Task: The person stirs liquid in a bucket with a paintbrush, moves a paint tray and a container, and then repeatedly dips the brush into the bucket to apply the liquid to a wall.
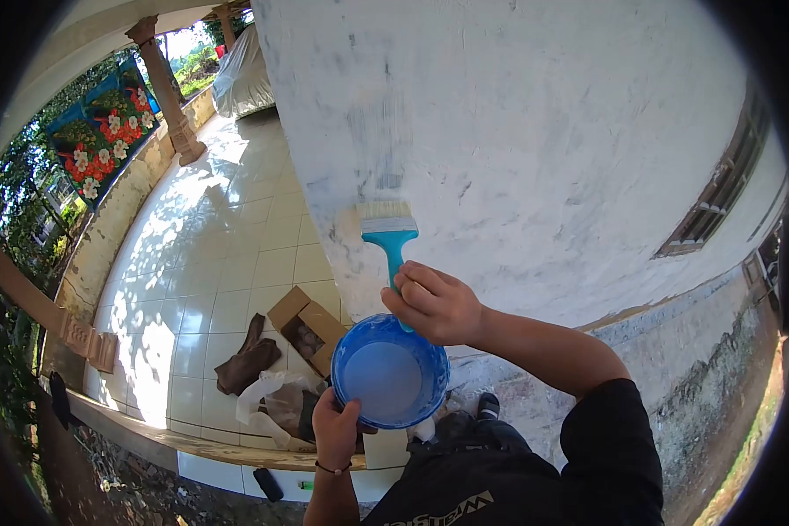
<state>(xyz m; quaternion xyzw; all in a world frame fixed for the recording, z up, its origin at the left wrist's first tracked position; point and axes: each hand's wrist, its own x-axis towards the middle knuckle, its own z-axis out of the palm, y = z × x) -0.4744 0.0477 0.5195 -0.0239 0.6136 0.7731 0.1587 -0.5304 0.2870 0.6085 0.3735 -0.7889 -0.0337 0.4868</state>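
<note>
My right hand [438, 304] grips the turquoise handle of a wide paintbrush [391, 238], its pale bristles pointing up against the white wall [517, 158]. Above the bristles, a greyish streaked patch shows on the wall. In my left hand [335, 431] is a blue bucket [440, 386], held by its rim with the thumb on the near side. Whitish liquid paint [382, 382] fills part of the bucket, and white smears coat its inner wall. The bucket hangs just below my right hand.
On the tiled floor [237, 254] at left lie an open cardboard box [326, 326], a brown boot-like item [249, 358] and a plastic bag [276, 399]. Pillars [168, 96] and a low wall edge the porch. A barred window [714, 206] is at right.
</note>
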